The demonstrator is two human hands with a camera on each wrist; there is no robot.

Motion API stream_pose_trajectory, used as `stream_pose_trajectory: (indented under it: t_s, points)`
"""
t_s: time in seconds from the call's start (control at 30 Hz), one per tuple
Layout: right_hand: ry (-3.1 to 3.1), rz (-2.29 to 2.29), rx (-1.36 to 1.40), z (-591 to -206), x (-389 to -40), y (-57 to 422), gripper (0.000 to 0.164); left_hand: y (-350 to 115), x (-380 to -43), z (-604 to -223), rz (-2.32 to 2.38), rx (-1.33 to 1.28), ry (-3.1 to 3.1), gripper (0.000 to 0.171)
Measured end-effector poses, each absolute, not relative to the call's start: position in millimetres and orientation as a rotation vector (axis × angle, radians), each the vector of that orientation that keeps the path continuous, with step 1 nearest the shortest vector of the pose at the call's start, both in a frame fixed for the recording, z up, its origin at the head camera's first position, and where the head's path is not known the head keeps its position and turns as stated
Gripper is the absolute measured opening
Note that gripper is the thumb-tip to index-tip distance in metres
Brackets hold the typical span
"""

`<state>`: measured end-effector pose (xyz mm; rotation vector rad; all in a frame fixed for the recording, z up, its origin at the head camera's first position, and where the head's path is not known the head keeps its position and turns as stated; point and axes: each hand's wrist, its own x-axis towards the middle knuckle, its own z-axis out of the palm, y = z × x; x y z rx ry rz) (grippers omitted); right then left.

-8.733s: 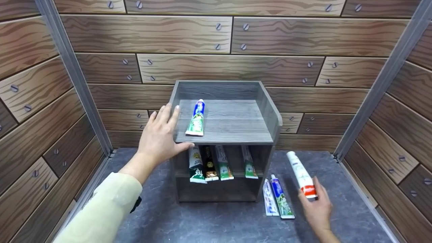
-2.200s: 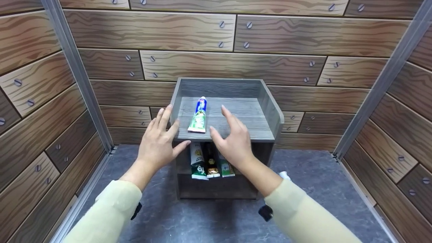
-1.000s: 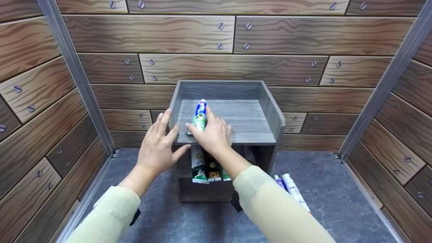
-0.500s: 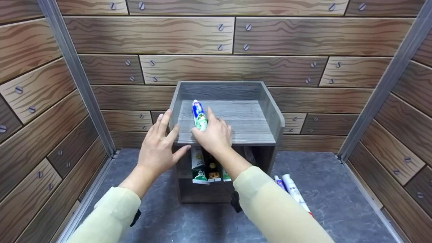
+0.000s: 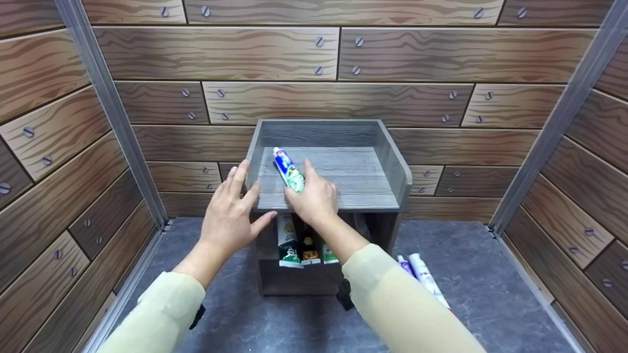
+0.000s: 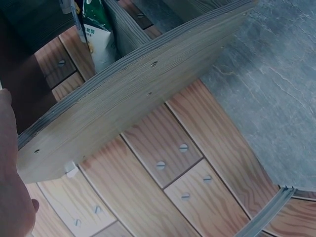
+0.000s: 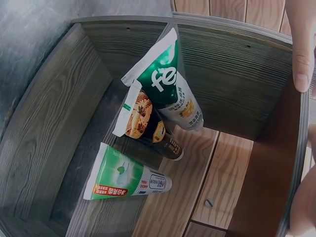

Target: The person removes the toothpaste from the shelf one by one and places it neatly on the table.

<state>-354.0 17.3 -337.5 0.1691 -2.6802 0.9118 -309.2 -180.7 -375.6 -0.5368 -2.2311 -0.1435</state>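
A blue and green toothpaste tube (image 5: 289,169) lies aslant on the top board of a small grey wooden shelf unit (image 5: 351,184), its cap pointing to the back left. My right hand (image 5: 315,198) pinches the tube's flat lower end between thumb and fingers; that end is partly hidden. Spread fingers of my left hand (image 5: 228,215) rest along the unit's left side, the thumb at the top board's front edge. On the middle shelf below lie a dark green and white tube (image 7: 168,84), a black and brown tube (image 7: 148,123) and a green and white tube (image 7: 126,175).
On the floor right of the unit, a white tube (image 5: 427,277) lies beside a blue tube (image 5: 405,264), partly behind my right sleeve (image 5: 392,289). Wood-patterned walls (image 5: 221,54) enclose the grey floor (image 5: 471,260). Another tube (image 5: 362,225) shows on the middle shelf's right.
My right hand laid the white tube on the floor, then came up to the top board and took the blue and green toothpaste tube, swinging its cap leftward. My left hand stays put.
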Motion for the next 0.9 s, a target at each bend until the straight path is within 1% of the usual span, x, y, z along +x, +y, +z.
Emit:
stream_pose_trajectory:
  t_s: [0.37,0.53,0.8,0.9]
  points:
    - [-2.55,1.143,0.165,-339,-347,27,0.084,-180,-308,-375,-0.158,-0.531,-2.244,0.069]
    - [-2.492,1.202,0.188,-340,-343,33,0.081,-179,-308,-375,-0.155,-0.533,-2.243,0.069]
    - [-2.442,1.209,0.272,-344,-334,49,0.061,-179,-307,-375,-0.172,-0.531,-2.254,0.069]
    - [-2.392,1.228,0.301,-345,-329,55,0.055,-179,-307,-375,-0.171,-0.529,-2.255,0.069]
